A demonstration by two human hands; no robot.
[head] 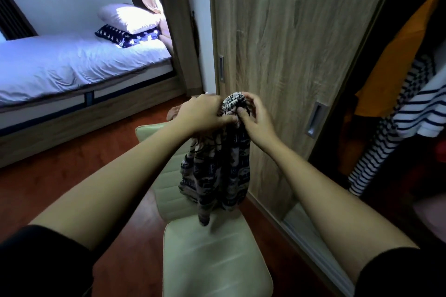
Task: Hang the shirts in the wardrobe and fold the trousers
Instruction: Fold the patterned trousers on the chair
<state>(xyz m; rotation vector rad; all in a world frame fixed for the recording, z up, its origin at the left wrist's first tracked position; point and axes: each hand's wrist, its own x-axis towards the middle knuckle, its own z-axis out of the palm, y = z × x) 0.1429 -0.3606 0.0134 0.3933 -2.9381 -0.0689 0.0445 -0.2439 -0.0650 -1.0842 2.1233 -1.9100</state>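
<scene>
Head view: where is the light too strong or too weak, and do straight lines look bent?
Head view: window light overexposes the white pillow; the wardrobe interior at right is almost black; the wide lens bows the wooden door edges; the patterned garment held by the left hand and right hand looks slightly soft.

Both arms stretched forward, forearms bare, converging toward centre. Hands close together, level. Left hand (pixel 202 113): back up, fingers curled round bunched top of garment (pixel 217 169), thumb pointing right. Right hand (pixel 257 117): pinches same bunch, fingers curled over top, thumb just beside left thumb.
</scene>
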